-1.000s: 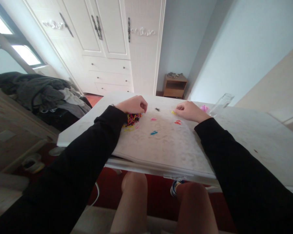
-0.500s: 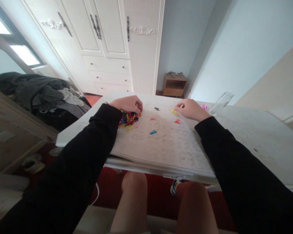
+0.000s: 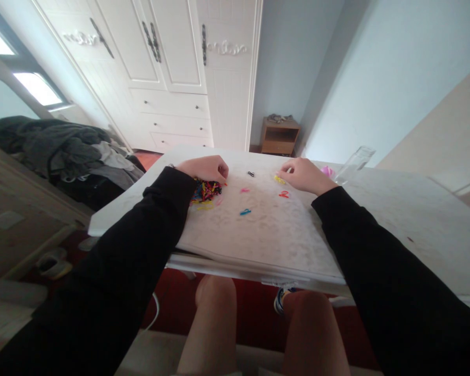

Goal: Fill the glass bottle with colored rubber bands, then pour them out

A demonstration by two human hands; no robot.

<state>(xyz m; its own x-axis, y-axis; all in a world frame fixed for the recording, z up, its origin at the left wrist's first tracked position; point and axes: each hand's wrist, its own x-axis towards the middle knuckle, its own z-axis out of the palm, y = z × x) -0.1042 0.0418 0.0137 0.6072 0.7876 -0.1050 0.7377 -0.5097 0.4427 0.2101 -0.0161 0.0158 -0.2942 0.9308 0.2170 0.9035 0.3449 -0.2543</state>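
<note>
My left hand [image 3: 209, 168] is closed in a pinch at the upper edge of a mixed heap of small coloured elastic bands [image 3: 207, 191]. A speck of red shows at its fingertips, but what they hold is too small to make out. My right hand [image 3: 302, 176] is also pinched, its fingertips at a little group of yellow bands [image 3: 279, 179]; whether it grips one is hidden. Between the hands lie a black band [image 3: 251, 174], a pink band [image 3: 245, 190], a blue band [image 3: 245, 212] and a red band [image 3: 284, 194], each apart from the others.
A clear glass bottle [image 3: 354, 166] leans beyond my right wrist, beside a bright pink object [image 3: 328, 171]. Everything rests on a white table [image 3: 258, 240], my knees below its front edge. Clothes [image 3: 70, 149] are piled at the left; a white wardrobe [image 3: 231, 94] stands behind.
Both hands stay nearly in place. The left fingers have shifted slightly and curled closer together at the heap. The loose bands lie as before.
</note>
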